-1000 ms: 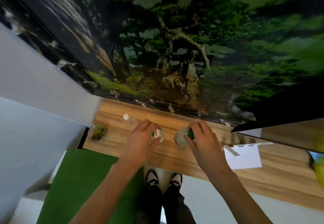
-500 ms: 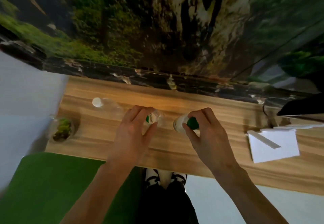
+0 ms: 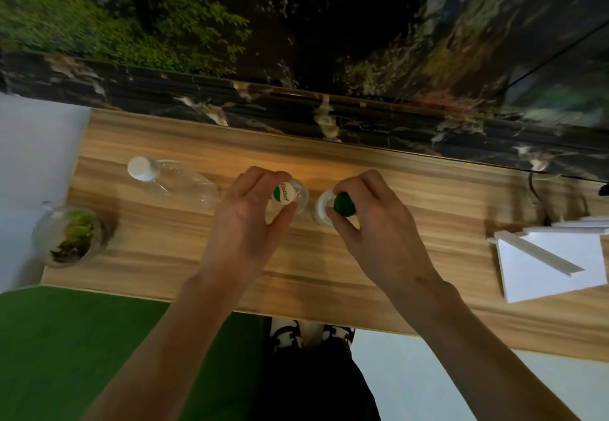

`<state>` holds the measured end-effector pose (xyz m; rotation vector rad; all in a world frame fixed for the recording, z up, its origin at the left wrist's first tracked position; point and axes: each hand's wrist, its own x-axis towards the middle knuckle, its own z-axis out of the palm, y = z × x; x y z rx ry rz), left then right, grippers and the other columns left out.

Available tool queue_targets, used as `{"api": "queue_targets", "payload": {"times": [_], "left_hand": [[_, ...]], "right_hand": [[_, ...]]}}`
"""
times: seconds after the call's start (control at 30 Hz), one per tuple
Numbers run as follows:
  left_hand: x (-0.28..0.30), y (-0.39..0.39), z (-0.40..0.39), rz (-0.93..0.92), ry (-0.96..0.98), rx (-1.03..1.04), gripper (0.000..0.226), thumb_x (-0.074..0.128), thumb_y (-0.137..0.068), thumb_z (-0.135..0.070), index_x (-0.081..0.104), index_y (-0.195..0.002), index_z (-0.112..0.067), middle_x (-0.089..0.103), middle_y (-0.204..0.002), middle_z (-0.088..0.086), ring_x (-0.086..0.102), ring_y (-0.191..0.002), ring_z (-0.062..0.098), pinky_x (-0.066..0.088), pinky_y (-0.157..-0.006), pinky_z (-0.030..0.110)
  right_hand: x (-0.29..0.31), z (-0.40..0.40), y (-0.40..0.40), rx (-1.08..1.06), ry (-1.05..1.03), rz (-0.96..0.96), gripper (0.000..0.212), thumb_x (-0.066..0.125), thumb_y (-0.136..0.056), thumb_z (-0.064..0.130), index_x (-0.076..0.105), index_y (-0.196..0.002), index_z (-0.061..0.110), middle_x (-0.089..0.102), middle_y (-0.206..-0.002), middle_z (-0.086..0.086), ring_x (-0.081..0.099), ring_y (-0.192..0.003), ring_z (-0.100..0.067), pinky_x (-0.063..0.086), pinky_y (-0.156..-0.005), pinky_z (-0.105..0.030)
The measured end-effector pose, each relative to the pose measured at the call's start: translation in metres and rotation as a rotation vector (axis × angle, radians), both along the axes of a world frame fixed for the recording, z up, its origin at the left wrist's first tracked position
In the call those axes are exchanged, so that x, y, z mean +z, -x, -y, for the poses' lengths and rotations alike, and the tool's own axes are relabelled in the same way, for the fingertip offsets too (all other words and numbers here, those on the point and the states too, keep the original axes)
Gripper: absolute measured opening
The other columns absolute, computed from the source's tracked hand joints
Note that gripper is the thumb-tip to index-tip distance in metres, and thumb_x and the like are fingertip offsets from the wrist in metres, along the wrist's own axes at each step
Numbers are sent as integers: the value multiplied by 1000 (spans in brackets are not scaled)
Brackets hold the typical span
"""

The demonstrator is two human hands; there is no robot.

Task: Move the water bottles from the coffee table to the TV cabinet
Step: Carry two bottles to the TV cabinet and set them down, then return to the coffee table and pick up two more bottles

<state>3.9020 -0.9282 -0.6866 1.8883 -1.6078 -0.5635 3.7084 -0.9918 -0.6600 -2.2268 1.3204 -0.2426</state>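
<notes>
- The left hand (image 3: 245, 223) curls over the top of a clear plastic bottle with a white-and-green printed cap (image 3: 284, 193); thumb and fingers close around the neck just under the cap.
- The right hand (image 3: 372, 223) pinches the clear plastic bottle with a plain dark green cap (image 3: 343, 203), fingertips closed around that cap.
- Both bottles stand upright on the light wood-grain surface (image 3: 428, 196), long axes vertical, caps pointing up at the camera, so little of their bodies shows. They stand just beside each other, near the middle of the surface; whether they touch cannot be told.
- A third clear plastic bottle with a white cap (image 3: 171, 181) appears tilted in the wide-angle view, its cap toward the left end of the surface, its base close to the left hand.
- Further left, near the front corner, sits a round glass jar holding green moss (image 3: 71, 237).
- At the right end lies a stack of white sheets (image 3: 553, 265) with a white strip across it.
- Behind the surface runs a dark marbled ledge (image 3: 296, 107) beneath a forest picture.
</notes>
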Motion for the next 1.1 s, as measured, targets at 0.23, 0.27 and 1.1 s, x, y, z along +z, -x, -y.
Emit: {"api": "queue_targets", "payload": {"times": [0.23,0.27,1.1], "left_hand": [[-6,7,12,-44,-9,51,31,78,-88,-14,71,-119,-12,66,-112,0,65,-94,18,57,-79,39],[-5,7,12,-53,-15,57,31,79,-88,-14,71,-118,-12,65,-111,0,66,-93,17,57,-78,38],[20,13,-7,26,-113,58,63,78,-88,-29,52,-145,-20,57,-133,-6,54,-123,11,45,-99,17]], "right_hand": [[-8,5,-11,60,51,-27,22,67,-92,22,62,-111,12,56,-112,-6,61,-94,-28,55,-80,-43],[-8,5,-12,63,52,-35,22,66,-92,22,62,-112,12,56,-112,-6,61,-94,-28,55,-81,-44],[33,8,-3,-30,43,-169,71,62,-91,55,36,-148,21,48,-134,-2,49,-116,-25,49,-89,-40]]}}
